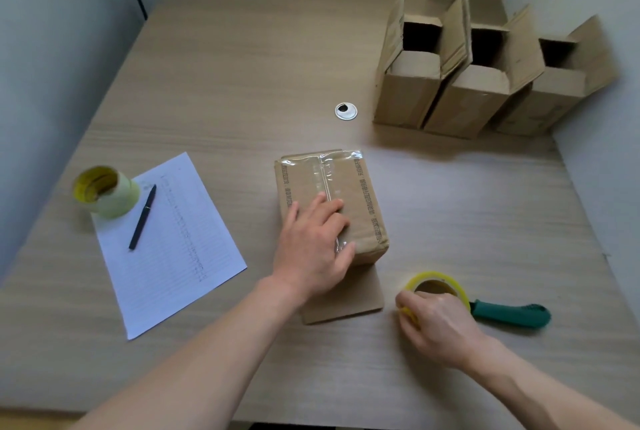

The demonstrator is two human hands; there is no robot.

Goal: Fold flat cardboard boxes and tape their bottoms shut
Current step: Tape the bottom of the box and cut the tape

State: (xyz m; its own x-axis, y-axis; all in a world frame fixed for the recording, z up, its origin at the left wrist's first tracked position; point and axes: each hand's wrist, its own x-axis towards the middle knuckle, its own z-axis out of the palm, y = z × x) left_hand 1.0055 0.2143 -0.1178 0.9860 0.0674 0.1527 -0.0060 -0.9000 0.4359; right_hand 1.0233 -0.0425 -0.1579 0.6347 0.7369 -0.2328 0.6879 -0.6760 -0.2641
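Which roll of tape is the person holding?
The yellow tape roll at the near right, gripped by the right hand, next to the green knife. The other roll sits untouched at far left, partly on the paper sheet.

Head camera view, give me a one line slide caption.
Left hand presses the taped box bottom; right hand grips the tape roll.

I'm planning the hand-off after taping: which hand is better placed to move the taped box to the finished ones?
Left. The left hand already rests flat on the box; the right hand grips the tape roll.
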